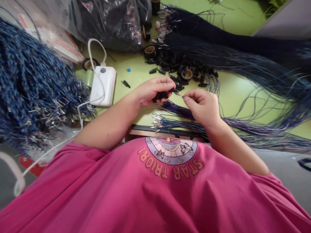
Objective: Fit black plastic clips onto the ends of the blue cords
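My left hand [152, 92] is closed around a small black plastic connector [162, 95], its fingertips pointing right. My right hand [201, 105] pinches a thin blue-purple wire [181, 94] by its metal tip, right at the connector's end. The two hands almost touch above the green table [136, 72]. Under them lies a bundle of blue-purple wires [177, 123] with metal terminals, fanning out to the right. A heap of loose black connectors [179, 69] lies just beyond my hands.
A white power bank [103, 85] with a white cable lies left of my hands. A thick mass of blue wires [31, 87] fills the left; dark wire bundles [230, 48] cover the far right. Tape rolls [150, 50] and a plastic bag [109, 22] stand behind.
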`<move>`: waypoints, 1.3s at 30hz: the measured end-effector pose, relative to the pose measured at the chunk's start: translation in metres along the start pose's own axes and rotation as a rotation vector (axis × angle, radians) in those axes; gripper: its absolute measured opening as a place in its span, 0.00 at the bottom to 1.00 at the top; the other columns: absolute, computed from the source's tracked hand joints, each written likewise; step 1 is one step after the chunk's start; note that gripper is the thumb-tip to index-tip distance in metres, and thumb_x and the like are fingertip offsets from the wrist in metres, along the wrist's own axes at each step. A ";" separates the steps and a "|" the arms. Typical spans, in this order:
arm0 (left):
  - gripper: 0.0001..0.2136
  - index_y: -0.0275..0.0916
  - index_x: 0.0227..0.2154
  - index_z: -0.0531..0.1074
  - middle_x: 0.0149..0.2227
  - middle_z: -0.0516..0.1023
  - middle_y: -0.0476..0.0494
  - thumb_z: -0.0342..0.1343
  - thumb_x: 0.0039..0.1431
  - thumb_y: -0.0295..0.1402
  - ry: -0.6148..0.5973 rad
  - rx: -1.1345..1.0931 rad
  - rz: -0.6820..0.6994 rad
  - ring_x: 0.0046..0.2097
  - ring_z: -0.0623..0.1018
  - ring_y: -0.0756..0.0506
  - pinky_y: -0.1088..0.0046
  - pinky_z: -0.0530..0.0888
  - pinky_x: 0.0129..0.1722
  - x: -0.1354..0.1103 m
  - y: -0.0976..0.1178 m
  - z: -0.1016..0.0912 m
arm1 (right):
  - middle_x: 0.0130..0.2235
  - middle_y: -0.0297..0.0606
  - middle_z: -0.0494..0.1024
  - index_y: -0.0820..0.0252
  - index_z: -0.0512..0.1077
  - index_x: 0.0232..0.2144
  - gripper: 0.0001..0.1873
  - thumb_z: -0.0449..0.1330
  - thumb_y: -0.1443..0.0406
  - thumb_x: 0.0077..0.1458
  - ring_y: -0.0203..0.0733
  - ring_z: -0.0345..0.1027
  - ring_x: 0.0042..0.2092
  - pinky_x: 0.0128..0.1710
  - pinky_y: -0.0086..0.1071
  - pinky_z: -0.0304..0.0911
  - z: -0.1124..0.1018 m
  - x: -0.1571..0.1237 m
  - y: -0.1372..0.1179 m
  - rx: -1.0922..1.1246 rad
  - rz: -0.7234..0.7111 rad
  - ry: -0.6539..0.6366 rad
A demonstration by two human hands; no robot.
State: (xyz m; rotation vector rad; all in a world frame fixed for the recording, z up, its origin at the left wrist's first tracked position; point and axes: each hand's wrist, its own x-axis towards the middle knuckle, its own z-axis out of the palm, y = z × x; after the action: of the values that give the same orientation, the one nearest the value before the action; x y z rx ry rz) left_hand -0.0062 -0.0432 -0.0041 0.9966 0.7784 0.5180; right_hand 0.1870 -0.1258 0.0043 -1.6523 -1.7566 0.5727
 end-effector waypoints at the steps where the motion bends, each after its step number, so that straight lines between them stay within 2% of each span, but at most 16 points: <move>1: 0.05 0.37 0.33 0.69 0.24 0.72 0.51 0.59 0.54 0.31 0.006 0.006 -0.004 0.19 0.70 0.56 0.80 0.56 0.17 0.000 0.000 0.000 | 0.26 0.34 0.76 0.59 0.78 0.30 0.09 0.58 0.63 0.54 0.37 0.66 0.28 0.32 0.33 0.60 0.000 0.000 0.000 0.000 -0.007 0.022; 5: 0.08 0.36 0.36 0.71 0.27 0.77 0.49 0.61 0.53 0.26 0.031 0.038 -0.016 0.22 0.72 0.56 0.81 0.59 0.19 0.001 -0.002 -0.001 | 0.27 0.34 0.77 0.59 0.78 0.27 0.08 0.58 0.66 0.53 0.37 0.67 0.28 0.32 0.33 0.62 0.000 -0.003 0.004 -0.022 -0.061 0.161; 9: 0.08 0.34 0.36 0.73 0.28 0.77 0.47 0.62 0.53 0.26 0.036 0.091 -0.012 0.22 0.71 0.57 0.81 0.60 0.20 0.001 -0.002 -0.001 | 0.26 0.34 0.78 0.58 0.77 0.25 0.08 0.57 0.68 0.51 0.37 0.69 0.28 0.32 0.33 0.64 0.003 -0.004 0.010 -0.045 -0.172 0.252; 13: 0.06 0.33 0.35 0.74 0.27 0.77 0.48 0.62 0.53 0.26 0.033 0.141 -0.006 0.22 0.70 0.57 0.82 0.59 0.20 0.001 -0.002 0.001 | 0.26 0.34 0.78 0.58 0.75 0.24 0.09 0.57 0.70 0.51 0.37 0.70 0.28 0.31 0.32 0.64 0.007 -0.004 0.012 -0.061 -0.228 0.268; 23: 0.07 0.33 0.35 0.75 0.27 0.77 0.47 0.62 0.52 0.26 0.043 0.208 0.004 0.21 0.67 0.58 0.80 0.59 0.20 -0.001 -0.001 0.001 | 0.26 0.35 0.77 0.58 0.73 0.24 0.10 0.55 0.69 0.54 0.37 0.69 0.29 0.32 0.32 0.62 0.009 -0.006 0.011 -0.082 -0.220 0.213; 27: 0.07 0.33 0.35 0.76 0.24 0.75 0.50 0.62 0.52 0.27 0.063 0.297 0.007 0.20 0.65 0.57 0.77 0.61 0.22 -0.001 -0.003 0.007 | 0.26 0.36 0.78 0.58 0.75 0.25 0.11 0.54 0.68 0.55 0.38 0.70 0.30 0.33 0.32 0.62 0.019 -0.007 0.010 -0.124 -0.228 0.133; 30: 0.08 0.34 0.35 0.77 0.23 0.74 0.51 0.63 0.51 0.29 0.085 0.454 0.057 0.22 0.67 0.56 0.75 0.66 0.27 -0.001 -0.002 0.005 | 0.28 0.36 0.79 0.58 0.77 0.27 0.10 0.55 0.66 0.55 0.39 0.72 0.32 0.35 0.33 0.63 0.018 -0.002 0.011 -0.078 -0.169 0.047; 34: 0.09 0.35 0.34 0.79 0.31 0.79 0.48 0.63 0.48 0.30 0.084 0.730 0.140 0.32 0.74 0.52 0.72 0.70 0.40 -0.004 0.011 -0.008 | 0.32 0.37 0.80 0.60 0.79 0.33 0.11 0.58 0.62 0.56 0.39 0.71 0.33 0.35 0.32 0.63 0.007 0.013 0.019 -0.021 -0.043 -0.204; 36: 0.10 0.35 0.35 0.80 0.33 0.81 0.47 0.63 0.48 0.31 0.069 0.829 0.113 0.35 0.76 0.50 0.71 0.70 0.42 -0.006 0.017 -0.015 | 0.35 0.39 0.81 0.60 0.80 0.35 0.12 0.58 0.63 0.56 0.41 0.72 0.36 0.38 0.34 0.63 0.005 0.020 0.024 -0.108 -0.067 -0.323; 39: 0.11 0.37 0.36 0.81 0.34 0.81 0.47 0.63 0.48 0.32 0.039 0.902 0.073 0.37 0.77 0.49 0.71 0.70 0.43 -0.008 0.022 -0.020 | 0.35 0.41 0.80 0.60 0.80 0.33 0.10 0.58 0.66 0.53 0.43 0.71 0.38 0.41 0.35 0.62 0.009 0.023 0.026 -0.255 -0.121 -0.448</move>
State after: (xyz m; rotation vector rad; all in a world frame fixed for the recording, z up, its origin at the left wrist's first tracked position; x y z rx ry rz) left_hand -0.0274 -0.0280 0.0122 1.8531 1.0388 0.2307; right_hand 0.1990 -0.0991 -0.0169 -1.6587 -2.3191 0.7288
